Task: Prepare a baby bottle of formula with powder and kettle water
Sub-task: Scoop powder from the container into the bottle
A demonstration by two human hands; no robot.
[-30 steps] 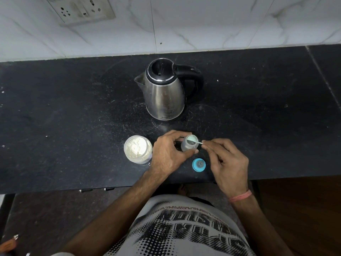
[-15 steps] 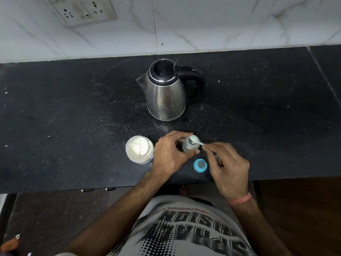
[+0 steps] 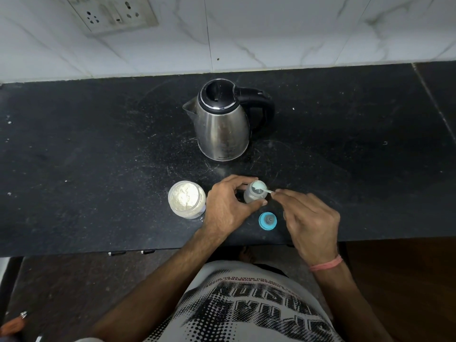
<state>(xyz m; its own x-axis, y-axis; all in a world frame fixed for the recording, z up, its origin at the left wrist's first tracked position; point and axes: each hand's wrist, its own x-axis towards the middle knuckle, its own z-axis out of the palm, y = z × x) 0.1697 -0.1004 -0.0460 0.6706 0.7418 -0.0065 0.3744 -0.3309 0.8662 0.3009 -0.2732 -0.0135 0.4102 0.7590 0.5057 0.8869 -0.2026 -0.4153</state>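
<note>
A small clear baby bottle (image 3: pixel 251 196) stands open on the black counter (image 3: pixel 98 169), and my left hand (image 3: pixel 227 206) grips its sides. My right hand (image 3: pixel 311 218) pinches the handle of a small pale scoop (image 3: pixel 262 189) whose bowl sits over the bottle's mouth. An open jar of white powder (image 3: pixel 186 199) stands just left of my left hand. The bottle's blue cap with teat (image 3: pixel 267 220) lies on the counter below the bottle. The steel kettle (image 3: pixel 223 124) with a black handle stands behind, lid shut.
A wall socket (image 3: pixel 111 13) is set in the white marble wall at the back left. The counter's front edge runs just below my hands. Powder dust speckles the counter around the kettle.
The scoop's bowl stays at the bottle's mouth and both hands hold almost the same places. The view has shifted slightly.
</note>
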